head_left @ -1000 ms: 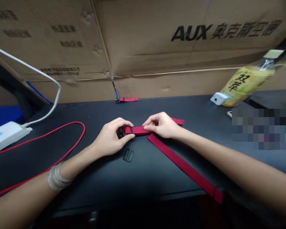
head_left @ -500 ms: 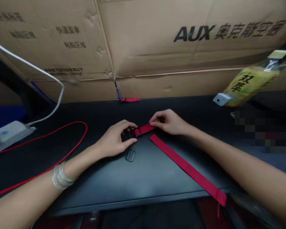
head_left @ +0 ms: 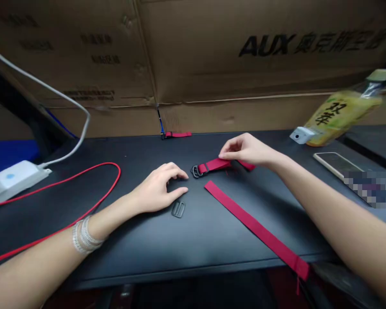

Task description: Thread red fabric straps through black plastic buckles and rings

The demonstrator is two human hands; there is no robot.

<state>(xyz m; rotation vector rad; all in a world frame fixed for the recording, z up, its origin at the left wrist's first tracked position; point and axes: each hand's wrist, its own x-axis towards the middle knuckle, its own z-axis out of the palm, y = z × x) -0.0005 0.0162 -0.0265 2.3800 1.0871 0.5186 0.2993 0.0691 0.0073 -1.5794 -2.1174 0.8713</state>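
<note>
Between thumb and fingers, my right hand pinches a red webbing strap fitted with black hardware. Its dark buckle points toward my left hand, which rests on the table with thumb and fingers apart and nothing in them. Just below that thumb lies a loose black slide buckle. A second red strap stretches flat from the middle of the table to its front edge, where its end hangs over slightly with a loose thread.
A cardboard box stands along the back. At right are a yellow drink bottle, a small white device and a phone. A red cable and white adapter lie left. Another small red strap sits by the box.
My left hand has let go of the black buckle. My right hand has carried the strap and its buckle to the right, away from the left hand.
</note>
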